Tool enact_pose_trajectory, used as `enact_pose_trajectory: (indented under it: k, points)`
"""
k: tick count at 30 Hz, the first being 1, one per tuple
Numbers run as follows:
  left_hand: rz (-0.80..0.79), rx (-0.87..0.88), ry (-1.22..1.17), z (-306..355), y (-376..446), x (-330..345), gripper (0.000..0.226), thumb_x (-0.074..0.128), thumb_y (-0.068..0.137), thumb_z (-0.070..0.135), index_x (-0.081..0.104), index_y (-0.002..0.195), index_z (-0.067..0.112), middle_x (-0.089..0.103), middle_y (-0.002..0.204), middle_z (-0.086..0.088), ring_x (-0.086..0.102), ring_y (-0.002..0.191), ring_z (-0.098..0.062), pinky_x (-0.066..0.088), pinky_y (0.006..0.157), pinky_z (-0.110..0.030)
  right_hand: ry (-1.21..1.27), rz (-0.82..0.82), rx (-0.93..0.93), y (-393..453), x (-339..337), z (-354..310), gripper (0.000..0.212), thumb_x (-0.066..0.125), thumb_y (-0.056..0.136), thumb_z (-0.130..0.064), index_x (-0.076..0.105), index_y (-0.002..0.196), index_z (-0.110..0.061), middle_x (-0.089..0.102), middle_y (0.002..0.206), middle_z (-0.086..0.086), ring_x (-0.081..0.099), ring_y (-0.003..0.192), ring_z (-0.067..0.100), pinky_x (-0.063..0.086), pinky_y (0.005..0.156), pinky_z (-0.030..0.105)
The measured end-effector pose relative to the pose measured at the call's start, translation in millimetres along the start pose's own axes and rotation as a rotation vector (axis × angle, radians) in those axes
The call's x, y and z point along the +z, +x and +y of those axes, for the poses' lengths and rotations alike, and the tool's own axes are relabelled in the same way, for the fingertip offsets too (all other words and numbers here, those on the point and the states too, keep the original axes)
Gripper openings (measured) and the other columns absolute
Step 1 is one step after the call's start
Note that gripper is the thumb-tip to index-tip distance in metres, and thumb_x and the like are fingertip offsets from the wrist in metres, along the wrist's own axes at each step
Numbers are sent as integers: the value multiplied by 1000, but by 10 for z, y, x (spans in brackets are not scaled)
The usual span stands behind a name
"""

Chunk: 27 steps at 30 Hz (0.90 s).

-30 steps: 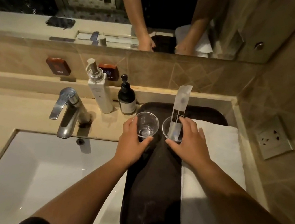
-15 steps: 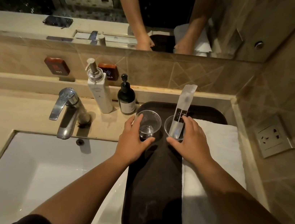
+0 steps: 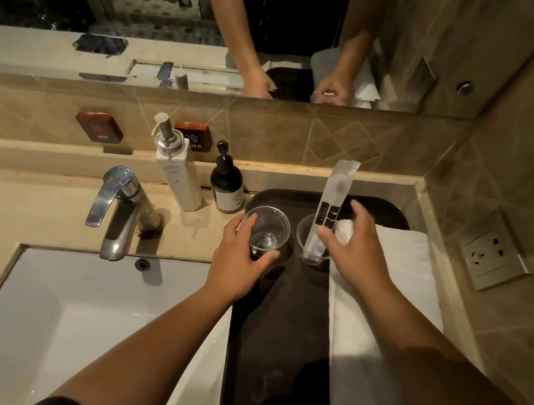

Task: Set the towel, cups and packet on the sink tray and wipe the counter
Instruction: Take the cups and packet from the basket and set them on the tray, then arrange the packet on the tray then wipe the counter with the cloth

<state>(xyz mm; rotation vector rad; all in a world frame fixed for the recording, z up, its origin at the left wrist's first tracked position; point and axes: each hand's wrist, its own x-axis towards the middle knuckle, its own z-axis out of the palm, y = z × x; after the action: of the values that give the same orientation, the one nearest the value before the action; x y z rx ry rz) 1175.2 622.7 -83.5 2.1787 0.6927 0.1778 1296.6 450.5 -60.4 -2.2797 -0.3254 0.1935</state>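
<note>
With my left hand (image 3: pixel 243 261) gripping the left cup (image 3: pixel 265 231) and my right hand (image 3: pixel 353 249) spread loose around the packet cup (image 3: pixel 313 243), I'd release gently so the upright packet (image 3: pixel 330 207) stays put on the tray (image 3: pixel 277 341).

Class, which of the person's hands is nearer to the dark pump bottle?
Left. The left hand grips the empty cup just in front of the dark pump bottle; the right hand is farther right, by the packet cup.

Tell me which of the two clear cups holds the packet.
The right cup, beside the towel; the packet stands in it. The left cup is empty.
</note>
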Motion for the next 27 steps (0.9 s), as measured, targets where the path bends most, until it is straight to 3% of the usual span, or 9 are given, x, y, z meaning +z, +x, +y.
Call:
enact_pose_trajectory:
  k: [3, 5, 9, 12, 17, 20, 23, 27]
  points:
    - [0, -10, 2, -39, 25, 7, 82, 71, 83, 49, 29, 150, 30, 22, 160, 0, 31, 142, -24, 33, 113, -45, 72, -21, 110, 267, -94, -112, 77, 60, 86, -56, 25, 148, -27, 37, 153, 1, 39, 136, 25, 39, 101, 43]
    - [-8, -20, 5, -75, 27, 15, 80, 70, 83, 52, 31, 149, 30, 24, 159, 0, 34, 141, -24, 35, 112, -45, 139, -88, 163, 415, -131, -191, 63, 60, 90, -48, 39, 142, -21, 51, 142, 1, 50, 125, 22, 44, 93, 38]
    - [-23, -21, 24, -119, 29, 20, 78, 67, 83, 56, 33, 148, 30, 28, 157, 1, 36, 139, -23, 36, 110, -44, 125, -150, 143, 517, -191, -298, 21, 60, 93, -36, 63, 103, -18, 68, 98, -1, 63, 91, 16, 42, 63, 26]
    - [-19, -8, 26, -105, 31, -18, 79, 68, 83, 55, 32, 149, 30, 25, 158, 0, 32, 141, -23, 33, 111, -43, 246, -158, 120, 484, -320, -421, 11, 62, 92, -31, 66, 98, -24, 70, 93, -5, 65, 88, 12, 47, 69, 27]
    - [62, 25, 1, 55, -115, -259, 66, 63, 89, 50, 38, 146, 29, 27, 158, 2, 27, 143, -18, 29, 113, -41, 414, -59, -88, 276, -876, -828, 8, 67, 87, -36, 69, 94, -32, 74, 89, -11, 69, 81, 3, 55, 64, 20]
    - [121, 153, -120, 292, -411, -407, 45, 51, 96, 45, 48, 138, 28, 44, 144, 11, 37, 131, 0, 32, 108, -27, 506, -119, -173, -17, -1030, -942, 19, 71, 81, -38, 70, 86, -19, 72, 78, -1, 68, 70, 14, 53, 59, 23]
    - [-90, 173, -292, 492, -863, -440, 40, 44, 95, 53, 58, 125, 32, 62, 120, 18, 55, 110, 6, 45, 91, -20, 435, -249, -120, -386, -768, -856, 20, 69, 86, -26, 65, 72, -12, 57, 59, 0, 51, 54, 11, 44, 50, 24]
    - [-258, 31, -362, 429, -1374, -309, 18, 50, 99, 33, 68, 100, 31, 69, 89, 19, 64, 85, -1, 47, 71, -14, 372, -349, 54, -780, -360, -635, 30, 69, 87, -26, 60, 66, -6, 53, 56, 2, 49, 51, 11, 43, 51, 26]
